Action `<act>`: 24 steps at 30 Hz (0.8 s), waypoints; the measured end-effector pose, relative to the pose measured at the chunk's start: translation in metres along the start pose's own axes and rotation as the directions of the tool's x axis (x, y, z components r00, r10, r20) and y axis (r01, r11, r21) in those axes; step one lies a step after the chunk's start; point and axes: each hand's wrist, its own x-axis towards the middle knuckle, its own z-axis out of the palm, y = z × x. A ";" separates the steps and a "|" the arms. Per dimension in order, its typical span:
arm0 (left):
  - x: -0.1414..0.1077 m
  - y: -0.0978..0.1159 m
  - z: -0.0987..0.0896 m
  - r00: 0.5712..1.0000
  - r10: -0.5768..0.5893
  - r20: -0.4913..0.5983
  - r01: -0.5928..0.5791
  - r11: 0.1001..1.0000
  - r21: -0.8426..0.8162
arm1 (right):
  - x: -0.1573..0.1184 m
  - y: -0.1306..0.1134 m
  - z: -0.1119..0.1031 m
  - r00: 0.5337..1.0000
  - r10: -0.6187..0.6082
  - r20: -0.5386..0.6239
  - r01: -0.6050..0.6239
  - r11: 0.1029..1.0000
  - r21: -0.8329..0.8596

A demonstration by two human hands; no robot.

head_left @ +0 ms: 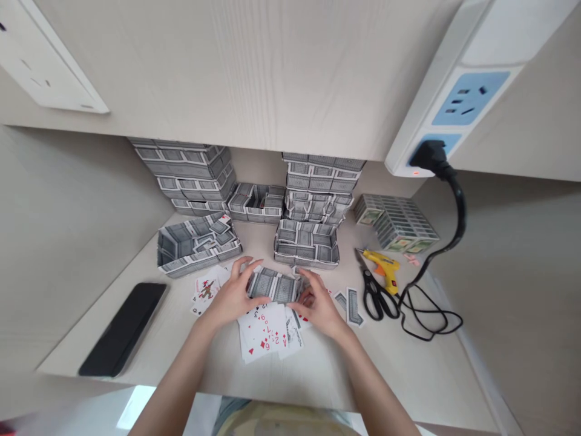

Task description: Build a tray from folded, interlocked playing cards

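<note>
Grey-patterned card makes up the small folded piece at the near middle of the desk, just beyond some loose playing cards. The left hand grips its left end between thumb and curled fingers; the right hand is bent around its right end, though its exact contact is partly hidden. Holding both ends probably keeps the thin, springy walls square. The loose cards lie face up and fanned, smooth and white, likely within easy reach on purpose.

Farther off stand two open card trays, the left tray holding loose pieces, the right tray neatly panelled. Behind them rise blocky stacks with pale seams. To the right, black-handled scissors lie beside a yellow plastic glue gun, presumably kept handy. A flat, glossy black phone rests at left, apart from the cards.
</note>
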 end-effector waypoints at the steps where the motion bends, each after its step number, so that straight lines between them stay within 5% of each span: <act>1: 0.001 0.000 -0.001 1.000 -0.001 0.022 0.001 1.000 -0.013 | 0.000 -0.001 0.000 1.000 0.002 0.003 -0.002 1.000 0.006; 10: 0.011 -0.011 -0.011 0.977 -0.077 0.201 0.089 0.995 -0.051 | 0.000 0.002 0.003 0.999 0.014 -0.035 -0.014 1.000 -0.001; 24: 0.036 -0.015 -0.006 0.959 0.188 0.210 -0.169 0.980 -0.107 | 0.002 0.009 0.004 0.998 0.046 -0.051 -0.047 0.999 -0.023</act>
